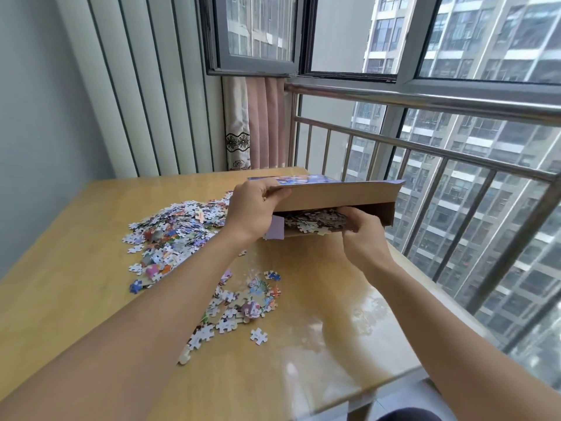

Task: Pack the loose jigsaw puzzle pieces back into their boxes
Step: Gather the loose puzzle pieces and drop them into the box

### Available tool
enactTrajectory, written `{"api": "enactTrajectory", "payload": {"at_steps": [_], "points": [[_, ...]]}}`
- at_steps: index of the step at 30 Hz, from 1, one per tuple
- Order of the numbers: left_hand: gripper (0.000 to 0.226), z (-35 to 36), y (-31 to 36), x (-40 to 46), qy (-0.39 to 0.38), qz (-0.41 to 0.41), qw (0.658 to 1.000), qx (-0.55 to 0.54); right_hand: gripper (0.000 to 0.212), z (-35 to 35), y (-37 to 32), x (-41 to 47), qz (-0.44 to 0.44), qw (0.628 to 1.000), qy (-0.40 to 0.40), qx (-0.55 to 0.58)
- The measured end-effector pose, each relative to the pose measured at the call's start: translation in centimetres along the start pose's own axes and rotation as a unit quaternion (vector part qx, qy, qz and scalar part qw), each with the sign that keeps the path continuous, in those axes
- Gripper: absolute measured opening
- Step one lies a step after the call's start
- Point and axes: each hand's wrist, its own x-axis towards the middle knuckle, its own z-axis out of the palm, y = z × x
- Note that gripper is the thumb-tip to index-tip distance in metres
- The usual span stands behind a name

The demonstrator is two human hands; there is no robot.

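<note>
A cardboard puzzle box (340,196) with a blue printed top sits at the far right of the wooden table (76,287), its near flap lifted. My left hand (255,208) grips the flap's left end and holds it up. My right hand (362,229) reaches into the opening, fingers curled among the pieces inside (315,221). A big heap of loose jigsaw pieces (176,235) lies left of the box. A smaller scatter of pieces (243,302) lies nearer to me, partly under my left forearm.
The table's right edge runs beside a metal balcony railing (425,147) and tall windows. A pink curtain (261,123) hangs behind the table's far edge. A ribbed white wall panel (145,86) stands at the back left.
</note>
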Motion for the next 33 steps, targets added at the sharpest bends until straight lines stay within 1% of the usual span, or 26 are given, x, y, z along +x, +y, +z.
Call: {"api": "enactTrajectory", "payload": {"at_steps": [2,5,8,10,11,13,15,17,20,23,25,27,29,31,32,33], "points": [[0.020,0.1,0.1,0.0,-0.002,0.001,1.000,0.000,0.053,-0.4,0.0,0.1,-0.026,0.999,-0.033,-0.034],[0.017,0.2,0.1,-0.1,-0.002,-0.003,1.000,-0.006,0.050,-0.9,-0.1,1.1,-0.089,0.978,-0.091,-0.165],[0.015,0.1,0.1,-0.2,0.003,-0.002,1.000,-0.004,0.045,-1.5,0.3,1.2,-0.216,0.937,-0.107,-0.253],[0.015,-0.1,0.2,0.0,0.005,-0.002,1.000,-0.001,0.040,-1.6,0.5,0.3,-0.271,0.896,-0.147,-0.320],[0.016,-0.2,0.1,0.1,0.005,-0.005,1.000,-0.002,0.044,-1.4,0.6,-0.2,-0.276,0.876,-0.175,-0.354],[0.017,-0.4,0.1,0.4,0.005,-0.011,1.000,-0.003,0.061,-0.9,0.7,-0.5,-0.258,0.852,-0.211,-0.403],[0.016,-0.6,0.3,0.5,0.001,-0.006,1.000,-0.004,0.073,-0.6,0.4,0.3,-0.243,0.852,-0.216,-0.410],[0.016,-0.8,0.7,0.6,0.003,-0.004,1.000,-0.008,0.075,-0.2,0.1,1.9,-0.227,0.852,-0.234,-0.410],[0.014,-0.9,1.3,0.7,0.002,-0.006,1.000,-0.024,0.078,0.1,-0.5,4.8,-0.172,0.858,-0.278,-0.396],[0.013,-1.1,1.4,0.9,-0.001,-0.013,0.999,-0.030,0.081,-0.2,-1.0,6.4,-0.132,0.859,-0.290,-0.400],[0.013,-1.2,1.3,0.9,0.002,-0.014,0.999,-0.032,0.078,-0.3,-1.2,6.1,-0.158,0.862,-0.277,-0.394],[0.013,-1.3,1.0,1.0,0.004,-0.016,0.999,-0.033,0.073,0.2,-1.3,4.8,-0.222,0.858,-0.232,-0.400],[0.014,-1.2,0.9,1.1,0.001,-0.022,0.999,-0.036,0.060,0.9,-1.0,3.7,-0.280,0.844,-0.204,-0.410],[0.015,-1.0,1.1,1.0,-0.004,-0.019,0.999,-0.033,0.040,1.2,-0.8,3.1,-0.317,0.831,-0.195,-0.413],[0.016,-0.7,1.2,0.8,-0.010,-0.016,0.999,-0.028,0.031,1.0,-0.8,3.1,-0.329,0.840,-0.178,-0.393],[0.016,-0.4,1.3,0.5,-0.021,-0.019,0.999,-0.026,0.027,0.6,-1.1,2.8,-0.334,0.856,-0.156,-0.362]]}}
